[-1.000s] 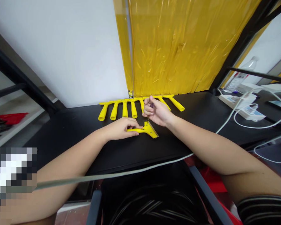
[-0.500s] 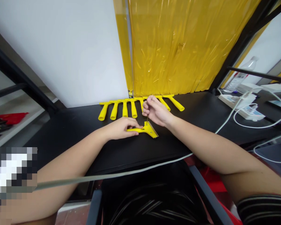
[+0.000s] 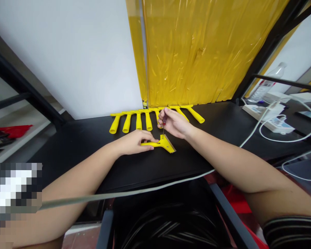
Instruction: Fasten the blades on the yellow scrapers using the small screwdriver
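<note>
A yellow plastic scraper lies flat on the black table. My left hand presses down on its handle and holds it still. My right hand grips a small screwdriver with a dark red handle, held upright. Its thin shaft points down onto the scraper's head. Behind my hands, a row of several yellow scraper handles lies side by side against the back wall.
A yellow plastic curtain hangs behind the table. White cables, a power strip and a plastic bottle are at the right. A grey cable runs along the table's front edge. Red items lie on a shelf at left.
My right hand has shifted its grip on the screwdriver, fingers turning around the handle. The left hand and the scraper have stayed put.
</note>
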Demonstrator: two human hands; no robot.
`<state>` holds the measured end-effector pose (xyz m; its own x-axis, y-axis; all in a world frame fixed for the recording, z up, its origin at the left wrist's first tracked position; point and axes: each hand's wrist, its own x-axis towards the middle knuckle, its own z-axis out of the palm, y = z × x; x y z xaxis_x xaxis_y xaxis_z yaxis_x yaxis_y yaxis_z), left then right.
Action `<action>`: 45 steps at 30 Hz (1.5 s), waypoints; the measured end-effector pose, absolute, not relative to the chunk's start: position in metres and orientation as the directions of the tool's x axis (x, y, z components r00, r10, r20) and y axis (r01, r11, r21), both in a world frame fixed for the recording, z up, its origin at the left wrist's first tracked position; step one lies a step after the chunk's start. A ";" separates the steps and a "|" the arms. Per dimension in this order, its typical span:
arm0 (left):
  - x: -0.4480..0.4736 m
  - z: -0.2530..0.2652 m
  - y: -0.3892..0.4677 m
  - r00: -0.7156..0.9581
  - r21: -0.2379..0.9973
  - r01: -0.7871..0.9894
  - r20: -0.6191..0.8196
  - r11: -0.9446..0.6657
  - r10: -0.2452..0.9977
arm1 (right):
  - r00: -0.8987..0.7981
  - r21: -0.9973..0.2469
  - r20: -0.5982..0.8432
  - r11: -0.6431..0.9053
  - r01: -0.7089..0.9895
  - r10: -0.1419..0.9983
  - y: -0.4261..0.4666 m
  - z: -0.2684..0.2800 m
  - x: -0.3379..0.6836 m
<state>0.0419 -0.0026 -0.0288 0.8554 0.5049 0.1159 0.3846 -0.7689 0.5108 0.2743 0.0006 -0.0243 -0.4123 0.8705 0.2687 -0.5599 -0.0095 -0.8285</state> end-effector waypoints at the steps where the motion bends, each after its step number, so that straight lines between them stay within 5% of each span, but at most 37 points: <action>1: 0.042 -0.029 -0.003 0.856 0.513 0.380 0.121 -0.770 0.503 | -0.429 -0.831 0.258 -0.028 -0.556 0.866 0.001 -0.024 0.275; 20: 0.043 -0.024 -0.006 0.860 0.499 0.390 0.105 -0.774 0.500 | -0.370 -0.825 0.240 -0.012 -0.565 0.898 -0.004 -0.023 0.275; 45: 0.043 -0.024 -0.006 0.854 0.503 0.397 0.103 -0.767 0.510 | -0.496 -0.852 0.224 -0.078 -0.517 0.839 -0.008 -0.020 0.279</action>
<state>0.0429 -0.0062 -0.0241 0.8539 0.5101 0.1035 0.3975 -0.7675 0.5030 0.2793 -0.0082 -0.0200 -0.4957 0.8391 0.2242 -0.5171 -0.0778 -0.8524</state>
